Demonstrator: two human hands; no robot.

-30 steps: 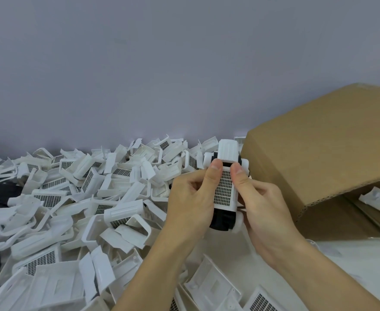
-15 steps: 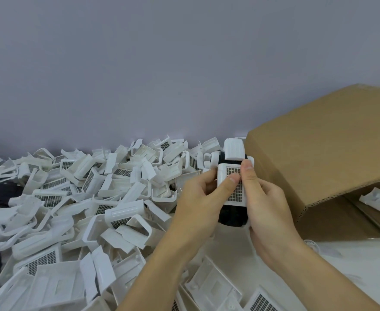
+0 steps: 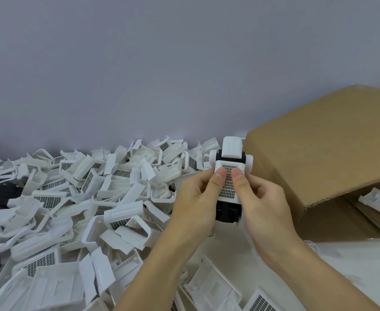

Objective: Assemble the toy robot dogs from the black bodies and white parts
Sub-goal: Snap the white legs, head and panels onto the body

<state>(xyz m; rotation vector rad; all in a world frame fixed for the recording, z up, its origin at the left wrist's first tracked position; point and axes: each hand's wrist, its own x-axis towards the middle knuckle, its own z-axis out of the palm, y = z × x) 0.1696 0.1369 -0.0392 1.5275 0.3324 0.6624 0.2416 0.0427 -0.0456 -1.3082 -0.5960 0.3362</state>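
A toy robot dog (image 3: pixel 229 167) with a black body and white shell is held upright in front of me, head end up, its grid-patterned white back panel facing me. My left hand (image 3: pixel 195 198) grips its left side and my right hand (image 3: pixel 263 203) its right side. Both thumbs press side by side on the grid panel. The black lower end of the body (image 3: pixel 227 213) shows between my palms. A big heap of loose white parts (image 3: pixel 94 198) covers the table to the left, with black bodies (image 3: pixel 2 194) half buried at the far left.
An open cardboard box (image 3: pixel 319 158) lies on its side at the right, with white pieces (image 3: pixel 377 200) inside. Flat white panels (image 3: pixel 211 286) lie near my forearms. A plain grey wall stands behind the heap.
Both hands lowered the dog slightly and shifted it a little left. My thumbs now sit level with each other on the grid panel, where before the left thumb lay diagonally.
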